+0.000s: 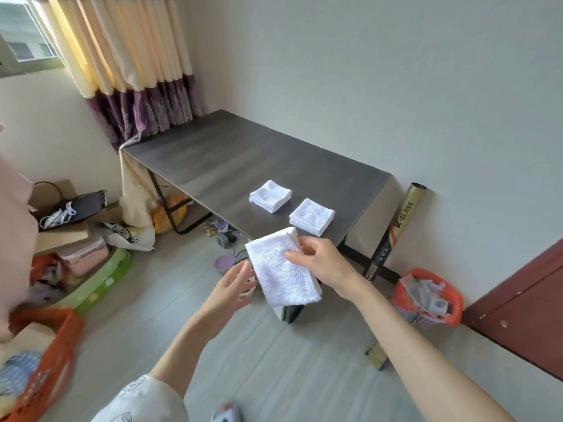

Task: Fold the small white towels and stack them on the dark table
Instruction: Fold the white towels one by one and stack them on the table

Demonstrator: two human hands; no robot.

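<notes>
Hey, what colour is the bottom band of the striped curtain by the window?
Dark purple with a lacy pattern, below cream and yellow stripes on the curtain; the head view shows it.

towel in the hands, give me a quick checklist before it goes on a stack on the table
1. Towel held firmly: ok. The right hand pinches the white towel at its right edge.
2. Left hand free to help: ok. The left hand is open beside the towel's left edge; contact cannot be told.
3. Fold finished: not ok. The towel is a long rectangle, larger than the square folded ones.
4. Stacks tidy: ok. The far stack and the near stack both sit square.
5. Towel over the dark table: not ok. It hangs in front of the near edge, above the floor.
</notes>
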